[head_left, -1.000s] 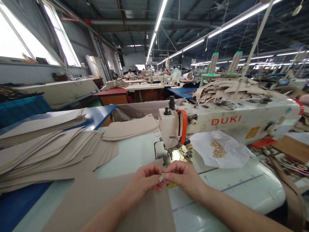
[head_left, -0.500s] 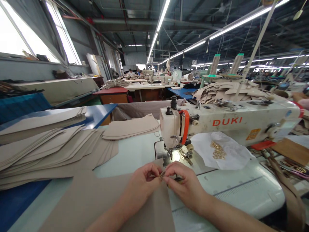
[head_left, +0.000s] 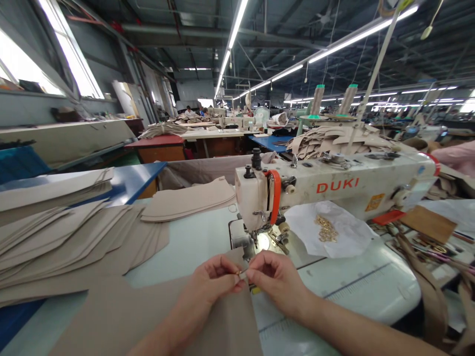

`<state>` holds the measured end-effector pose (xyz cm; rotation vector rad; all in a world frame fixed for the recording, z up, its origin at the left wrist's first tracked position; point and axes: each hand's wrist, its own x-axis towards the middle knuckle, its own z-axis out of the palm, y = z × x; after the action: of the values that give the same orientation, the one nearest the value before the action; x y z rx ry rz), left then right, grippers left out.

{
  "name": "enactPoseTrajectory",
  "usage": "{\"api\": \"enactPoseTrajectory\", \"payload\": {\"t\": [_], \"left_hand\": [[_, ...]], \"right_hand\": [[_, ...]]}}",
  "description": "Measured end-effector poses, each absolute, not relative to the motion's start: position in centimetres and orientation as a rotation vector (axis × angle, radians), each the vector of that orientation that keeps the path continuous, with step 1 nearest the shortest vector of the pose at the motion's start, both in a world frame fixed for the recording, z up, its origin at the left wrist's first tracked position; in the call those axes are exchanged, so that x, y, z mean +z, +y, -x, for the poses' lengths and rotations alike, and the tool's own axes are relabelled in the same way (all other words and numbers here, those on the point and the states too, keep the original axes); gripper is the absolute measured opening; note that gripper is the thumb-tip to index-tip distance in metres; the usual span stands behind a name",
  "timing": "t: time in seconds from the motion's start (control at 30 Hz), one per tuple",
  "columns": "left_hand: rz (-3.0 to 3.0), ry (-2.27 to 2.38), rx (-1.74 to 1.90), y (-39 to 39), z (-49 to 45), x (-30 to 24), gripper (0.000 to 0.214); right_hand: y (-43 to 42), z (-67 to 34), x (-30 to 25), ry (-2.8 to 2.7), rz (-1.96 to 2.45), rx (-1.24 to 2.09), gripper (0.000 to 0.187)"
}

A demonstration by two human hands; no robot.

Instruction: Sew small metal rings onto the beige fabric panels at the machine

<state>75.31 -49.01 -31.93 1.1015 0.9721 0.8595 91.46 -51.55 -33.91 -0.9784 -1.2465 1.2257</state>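
My left hand point(head_left: 213, 287) is closed in a pinch in front of the sewing machine's needle area, with a small gold-coloured metal piece point(head_left: 238, 272) at its fingertips. Facing it, my right hand point(head_left: 276, 279) pinches too, its fingertips almost touching the left ones. A short pale strip shows between them; what the right fingers hold is mostly hidden. Beneath both hands lies a large taupe fabric panel point(head_left: 148, 306), with a narrow end reaching up towards the presser foot. The white sewing machine point(head_left: 297, 190) stands just beyond my hands.
Several gold metal pieces point(head_left: 326, 228) lie on a white sheet point(head_left: 345, 242) at the machine's bed. Stacked taupe panels point(head_left: 74, 237) cover the left side, with another stack point(head_left: 189, 198) behind. At the right are a brown board point(head_left: 428, 223), scissors and straps. A person's pink sleeve point(head_left: 456, 158) shows far right.
The view has turned slightly right, so the surroundings sit further left. My fingertips have shifted a little, and the gold piece and pale strip between them now show more plainly.
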Motion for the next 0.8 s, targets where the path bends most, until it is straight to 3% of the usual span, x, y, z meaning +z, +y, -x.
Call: {"api": "enactPoseTrajectory", "payload": {"t": [0.23,0.8], "left_hand": [[-1.245,0.987,0.921,-49.31,-75.55,-31.76,0.03],[-1.446,1.011,0.953,-49.85,-75.07,-32.58,0.019]], "right_hand": [[-51.97,-91.51,-33.9,-1.314,0.998,1.102,0.012],[-51.84,-92.16,-34.08,-1.249,0.976,1.324,0.016]]}}
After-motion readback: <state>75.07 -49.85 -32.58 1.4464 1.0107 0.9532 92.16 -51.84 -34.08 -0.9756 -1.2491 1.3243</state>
